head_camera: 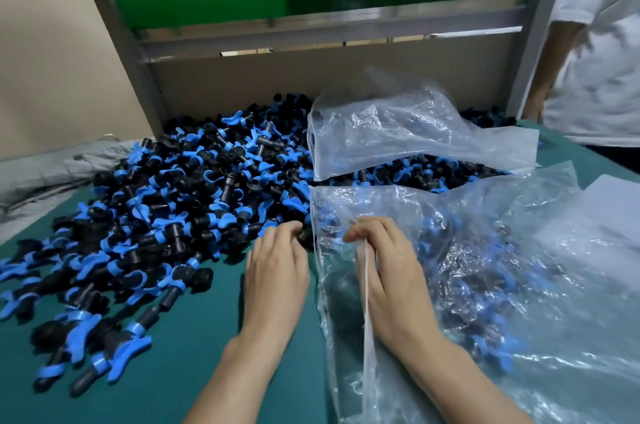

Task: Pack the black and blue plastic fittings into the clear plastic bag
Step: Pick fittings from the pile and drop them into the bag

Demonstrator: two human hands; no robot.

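While the right hand (pixel 384 264) pinches the mouth edge of the clear plastic bag (pixel 519 302), the left hand (pixel 277 261) curls its fingers round a black fitting (pixel 304 237) right at that opening. From the head view, the bag lies on the green table (pixel 207 337), already part-filled, just beside the heap of black and blue fittings (pixel 166 202). I'd say hold the edge high and wide, then push the fitting well inside so it cannot roll out.

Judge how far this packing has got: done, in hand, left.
Done: some black and blue plastic fittings lie inside the crinkled clear plastic bag. In hand: the right hand grips its edge, the left hand holds one black fitting. Left: a large loose pile.
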